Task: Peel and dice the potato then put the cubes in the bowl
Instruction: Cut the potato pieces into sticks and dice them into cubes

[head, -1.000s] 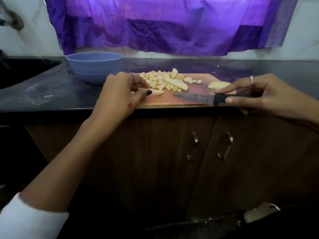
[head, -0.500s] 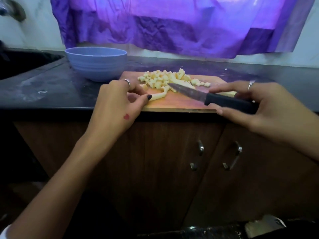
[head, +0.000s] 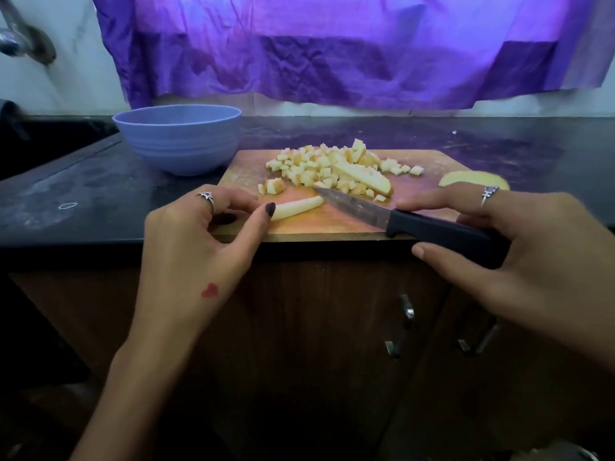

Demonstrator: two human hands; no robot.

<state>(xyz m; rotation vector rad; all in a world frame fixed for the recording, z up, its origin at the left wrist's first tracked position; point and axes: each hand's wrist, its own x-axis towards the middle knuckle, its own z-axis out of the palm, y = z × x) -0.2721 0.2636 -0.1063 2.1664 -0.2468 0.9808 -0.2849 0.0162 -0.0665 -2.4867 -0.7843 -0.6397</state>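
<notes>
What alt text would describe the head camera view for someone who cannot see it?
A left hand pinches a potato stick on a wooden cutting board while the right hand holds a black-handled knife beside it. Diced cubes lie behind; a blue bowl stands left.

Left hand [head: 196, 241] pinches potato strip [head: 297, 206]; right hand [head: 519, 257] holds knife [head: 399, 221].

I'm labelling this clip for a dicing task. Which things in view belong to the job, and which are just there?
In the job:
knife held by the right hand
potato strip held by the left hand
diced cubes
uncut potato piece
cutting board
blue bowl

Just there:
purple cloth
tap
cabinet handles
</notes>
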